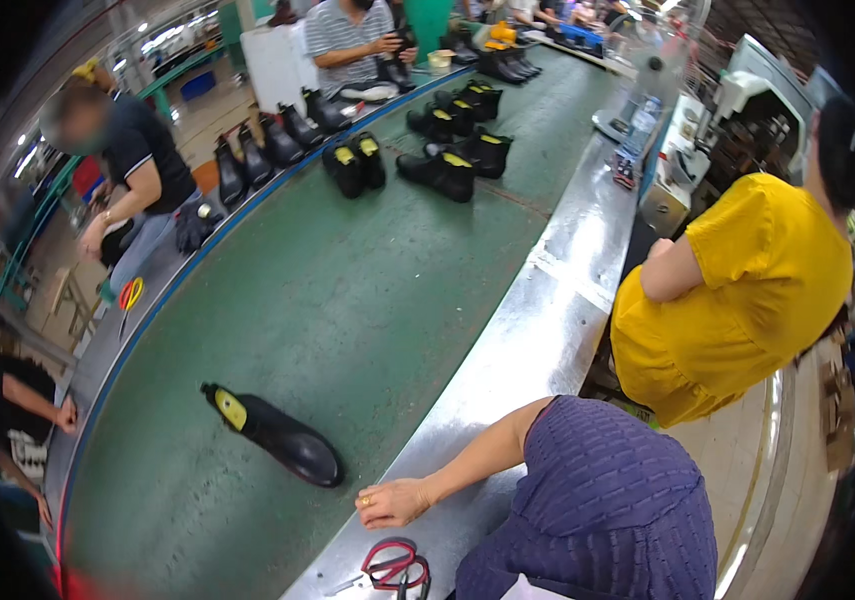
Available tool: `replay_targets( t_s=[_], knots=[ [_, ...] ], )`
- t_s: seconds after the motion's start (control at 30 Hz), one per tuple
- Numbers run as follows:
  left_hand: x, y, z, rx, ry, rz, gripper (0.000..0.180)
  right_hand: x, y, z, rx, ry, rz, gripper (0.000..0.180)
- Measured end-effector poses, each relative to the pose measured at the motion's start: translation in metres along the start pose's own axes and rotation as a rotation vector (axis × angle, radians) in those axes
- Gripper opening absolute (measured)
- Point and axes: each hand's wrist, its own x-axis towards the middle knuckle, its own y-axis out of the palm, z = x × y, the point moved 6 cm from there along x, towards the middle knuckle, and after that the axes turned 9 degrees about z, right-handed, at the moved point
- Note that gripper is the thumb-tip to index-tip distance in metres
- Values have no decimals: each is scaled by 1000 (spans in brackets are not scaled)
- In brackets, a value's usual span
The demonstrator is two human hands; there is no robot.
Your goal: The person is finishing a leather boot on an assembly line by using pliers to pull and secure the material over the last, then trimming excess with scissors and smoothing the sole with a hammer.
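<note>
One glossy boot lies near a resting hand on the belt's edge.
The black boot (277, 436) lies on its side on the matte green conveyor belt (347, 300), just beyond the left hand (392, 502), empty, fingers curled, on the steel rim; red-handled scissors (394, 566) lie just beside it. Right hand unseen.

Glossy black ankle boot (277, 437) with a yellow insert in the opening, lying on its side on the green conveyor belt (347, 300), toe pointing about 4 o'clock, opening toward 10 o'clock, around 7 o'clock in frame.
</note>
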Motion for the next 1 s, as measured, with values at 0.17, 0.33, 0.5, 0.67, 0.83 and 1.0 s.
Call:
replay_targets(
  t_s=[0.17,0.33,0.5,0.67,0.83,1.0],
  knots=[
    [-45,9,-53,133,11,-254,36,5,2,-14,-3,-101,-66,14],
    [-108,-56,-53,-51,-69,-552,46,17,-16,-5,74,121,-52,7],
    [-197,-82,-78,-605,79,-799,56,54,15,43,699,301,103,18],
    [-298,-75,-151,-963,316,-984,55,61,94,196,1391,203,941,73],
    [-361,-23,-178,-1312,493,-1071,58,79,97,273,1822,-73,980,84],
    [-406,40,-148,-1037,219,-973,56,80,96,259,1728,111,845,80]
  ],
)
